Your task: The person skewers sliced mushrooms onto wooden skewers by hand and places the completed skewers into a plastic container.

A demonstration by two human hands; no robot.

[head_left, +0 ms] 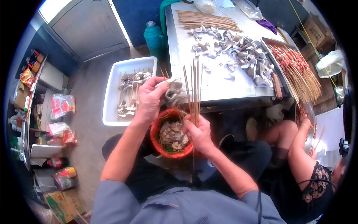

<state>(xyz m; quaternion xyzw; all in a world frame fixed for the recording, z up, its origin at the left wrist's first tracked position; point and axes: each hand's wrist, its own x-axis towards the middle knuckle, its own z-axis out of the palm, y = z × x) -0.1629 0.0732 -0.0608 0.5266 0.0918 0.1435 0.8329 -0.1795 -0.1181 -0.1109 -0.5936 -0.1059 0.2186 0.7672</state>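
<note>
My left hand (150, 98) is closed on pale grey mushroom pieces (174, 92), with skewer tips showing just above its fingers. Upright in my right hand (198, 135) stands a bundle of thin wooden skewers (194, 87), its fingers wrapped round their lower part. Below and between both hands is a red bucket (180, 154) holding mushroom scraps (172, 135). Left of my left hand, a white tray (110, 108) holds several skewers threaded with mushroom pieces (126, 106). Loose mushroom pieces (244, 52) lie spread over the metal table (220, 89) ahead.
More skewers (209, 20) lie at the table's back. A knife handle (276, 86) is at its right edge, beside a tray of meat skewers (292, 67). A co-worker's arm (300, 156) is at the right. A teal flask (153, 39) and a crowded shelf (35, 108) stand left.
</note>
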